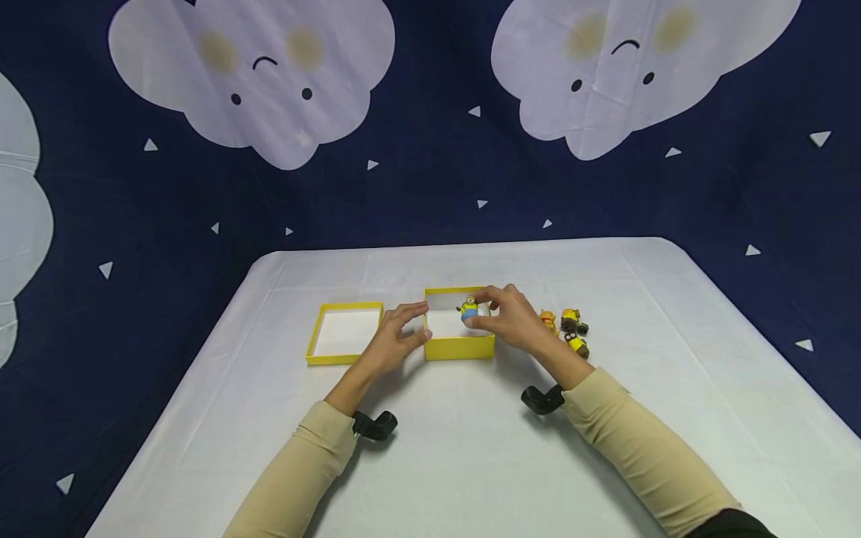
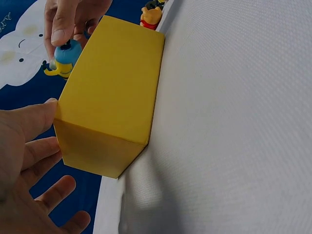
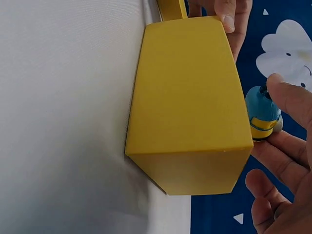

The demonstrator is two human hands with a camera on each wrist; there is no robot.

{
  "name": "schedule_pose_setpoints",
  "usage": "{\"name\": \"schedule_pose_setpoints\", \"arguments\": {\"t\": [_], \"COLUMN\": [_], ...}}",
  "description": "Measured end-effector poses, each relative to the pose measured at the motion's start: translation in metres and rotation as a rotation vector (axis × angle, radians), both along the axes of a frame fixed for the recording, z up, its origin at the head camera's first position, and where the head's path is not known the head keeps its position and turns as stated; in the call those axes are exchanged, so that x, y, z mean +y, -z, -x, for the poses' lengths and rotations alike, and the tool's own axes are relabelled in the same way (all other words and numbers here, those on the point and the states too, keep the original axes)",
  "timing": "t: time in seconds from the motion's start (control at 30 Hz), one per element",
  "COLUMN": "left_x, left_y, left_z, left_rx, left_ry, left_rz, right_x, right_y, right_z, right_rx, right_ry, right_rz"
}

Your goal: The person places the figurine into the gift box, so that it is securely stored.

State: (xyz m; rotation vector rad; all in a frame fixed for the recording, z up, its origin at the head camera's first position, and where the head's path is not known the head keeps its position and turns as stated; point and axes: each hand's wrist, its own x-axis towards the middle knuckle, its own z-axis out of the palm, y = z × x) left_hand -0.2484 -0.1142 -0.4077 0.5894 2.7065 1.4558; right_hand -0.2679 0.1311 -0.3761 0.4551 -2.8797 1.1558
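My right hand (image 1: 514, 320) pinches a small Minion figurine (image 1: 468, 309) in yellow and blue between thumb and fingers, over the open top of a yellow box (image 1: 460, 349). In the right wrist view the figurine (image 3: 263, 109) shows beside the box's upper edge. My left hand (image 1: 393, 340) is at the box's left side, its fingers spread. The left wrist view has that thumb and fingertips right at the corner of the box (image 2: 112, 83), with the other fingers loosely extended. The white inside of the box is partly hidden by the right hand.
Left of the box lies a shallow yellow lid (image 1: 336, 360) with a white inside, partly behind the left hand. To the right, beyond the right wrist, several small toy figures (image 1: 573, 321) sit together on the white tablecloth (image 1: 464, 463). A dark blue cloud-print cloth (image 1: 430, 202) hangs behind.
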Motion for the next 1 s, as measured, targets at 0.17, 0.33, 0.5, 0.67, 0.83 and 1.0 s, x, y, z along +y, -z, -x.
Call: {"name": "schedule_pose_setpoints", "arguments": {"t": [0.17,0.33,0.5,0.67,0.83,1.0], "left_x": [0.000,0.000,0.000,0.001,0.001,0.000], "left_y": [0.000,0.000,0.000,0.001,0.001,0.000], "left_z": [0.000,0.000,0.000,0.001,0.001,0.001], "left_rx": [0.001,-0.004,-0.007,-0.012,-0.008,-0.007], "left_ry": [0.002,-0.003,-0.009,-0.006,-0.007,-0.008], "left_rz": [-0.001,-0.002,0.006,0.000,0.000,0.003], "right_x": [-0.006,-0.011,-0.016,-0.020,-0.023,-0.026], "right_y": [0.001,0.001,0.003,0.006,0.009,0.013], "right_z": [0.002,0.003,0.004,0.008,0.012,0.014], "right_rx": [-0.004,0.000,0.004,0.008,0.035,0.078], "right_ry": [-0.007,-0.013,-0.029,-0.050,-0.076,-0.115], "right_rz": [-0.012,-0.043,-0.047,-0.029,-0.028,-0.056]}}
